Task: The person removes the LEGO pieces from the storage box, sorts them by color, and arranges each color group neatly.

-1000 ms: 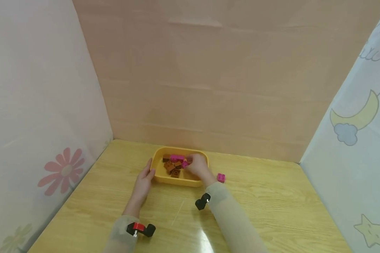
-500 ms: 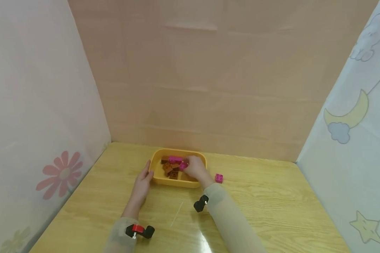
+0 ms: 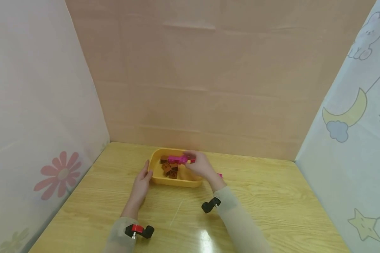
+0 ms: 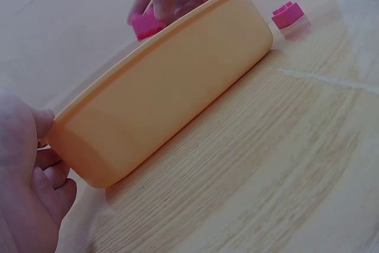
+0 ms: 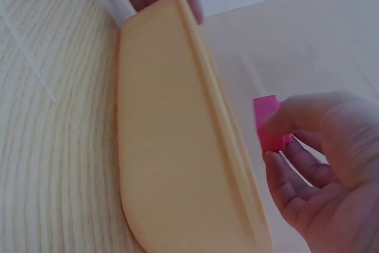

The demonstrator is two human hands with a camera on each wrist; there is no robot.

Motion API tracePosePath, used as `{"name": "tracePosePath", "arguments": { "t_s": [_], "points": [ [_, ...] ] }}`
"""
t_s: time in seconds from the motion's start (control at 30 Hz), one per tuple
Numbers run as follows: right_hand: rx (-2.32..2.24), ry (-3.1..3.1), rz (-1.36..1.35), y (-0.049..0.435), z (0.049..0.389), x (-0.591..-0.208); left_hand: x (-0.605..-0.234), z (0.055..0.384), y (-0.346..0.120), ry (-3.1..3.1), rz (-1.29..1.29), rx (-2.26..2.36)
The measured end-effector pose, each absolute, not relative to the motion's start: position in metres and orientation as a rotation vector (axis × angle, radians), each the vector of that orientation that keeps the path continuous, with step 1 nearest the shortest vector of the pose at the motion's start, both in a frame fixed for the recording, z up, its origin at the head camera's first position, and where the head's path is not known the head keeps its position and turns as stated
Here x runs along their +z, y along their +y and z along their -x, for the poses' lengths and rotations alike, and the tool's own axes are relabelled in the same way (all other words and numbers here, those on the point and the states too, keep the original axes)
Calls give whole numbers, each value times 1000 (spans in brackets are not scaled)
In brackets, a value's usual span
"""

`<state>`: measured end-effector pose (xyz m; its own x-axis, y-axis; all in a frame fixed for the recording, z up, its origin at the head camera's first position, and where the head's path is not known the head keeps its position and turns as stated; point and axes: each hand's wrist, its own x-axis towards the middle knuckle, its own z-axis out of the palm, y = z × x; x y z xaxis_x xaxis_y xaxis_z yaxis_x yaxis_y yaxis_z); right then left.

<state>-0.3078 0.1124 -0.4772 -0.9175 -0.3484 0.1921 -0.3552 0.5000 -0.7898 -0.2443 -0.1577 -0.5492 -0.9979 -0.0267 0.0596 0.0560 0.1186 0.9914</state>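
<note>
My left hand (image 3: 140, 184) grips the left end of a shallow yellow bin (image 3: 177, 182), thumb at the rim and fingers against the outside wall. My right hand (image 3: 200, 165) pinches a pink toy building brick (image 5: 270, 124) between thumb and fingers, raised above the bin's rim in the right wrist view. Inside the bin lie several brown bricks (image 3: 166, 168) and a longer pink brick (image 3: 173, 160), which the held brick overlaps in the head view. Something red (image 3: 192, 159) shows beside the right fingers. The bin's right side is partly covered by that hand.
Another pink brick (image 4: 288, 16) lies on the wooden table (image 3: 266, 196) to the right of the bin, mostly hidden behind the right wrist in the head view. A tan backdrop (image 3: 190, 88) stands behind the table, with patterned white cloths on both sides.
My right hand has lifted the pink brick up from among the others in the bin, its wrist shifting right over the loose brick. The left hand keeps its hold on the bin.
</note>
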Motion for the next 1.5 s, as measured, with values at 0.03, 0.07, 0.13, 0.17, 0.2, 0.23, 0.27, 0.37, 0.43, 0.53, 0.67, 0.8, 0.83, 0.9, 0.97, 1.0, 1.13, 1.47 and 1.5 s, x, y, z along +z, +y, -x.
{"name": "tracePosePath", "arguments": {
  "t_s": [0.03, 0.07, 0.13, 0.17, 0.2, 0.23, 0.27, 0.37, 0.43, 0.53, 0.67, 0.8, 0.83, 0.9, 0.97, 1.0, 1.13, 1.47, 1.5],
  "points": [
    [1470, -2684, -618, 117, 306, -476, -549, 244, -157, -2301, 32, -2044],
    [1512, -2651, -600, 122, 305, -476, -549, 244, -157, -2302, 40, -2040],
    [1595, -2592, -551, 134, 302, -476, -548, 244, -157, -2305, 40, -2044],
    [1631, -2561, -528, 141, 300, -477, -548, 244, -157, -2303, 37, -2049],
    [1653, -2539, -509, 148, 298, -477, -548, 243, -156, -2305, 35, -2050],
    [1673, -2521, -485, 156, 296, -477, -548, 243, -156, -2302, 37, -2056],
    [1685, -2509, -465, 166, 293, -477, -548, 243, -156, -2299, 38, -2061],
    [1715, -2485, -410, 196, 285, -478, -549, 243, -155, -2295, 28, -2066],
    [1741, -2477, -374, 217, 281, -481, -549, 243, -156, -2294, 25, -2063],
    [1736, -2513, -348, 248, 276, -490, -549, 243, -158, -2299, 5, -2060],
    [1666, -2646, -319, 279, 272, -507, -550, 244, -160, -2302, 7, -2077],
    [1573, -2772, -291, 295, 271, -521, -550, 244, -161, -2312, 15, -2080],
    [1546, -2796, -294, 297, 271, -524, -550, 244, -161, -2316, 19, -2076],
    [1501, -2828, -305, 300, 272, -527, -549, 244, -160, -2322, 16, -2069],
    [1483, -2844, -329, 300, 273, -530, -549, 245, -160, -2325, 15, -2068],
    [1485, -2849, -333, 300, 273, -531, -549, 245, -160, -2326, 17, -2070],
    [1486, -2871, -341, 298, 274, -533, -549, 246, -161, -2328, 26, -2074],
    [1486, -2889, -326, 294, 273, -533, -548, 245, -162, -2343, 39, -2053],
    [1485, -2893, -324, 294, 272, -533, -548, 245, -162, -2342, 40, -2059]
  ]
}}
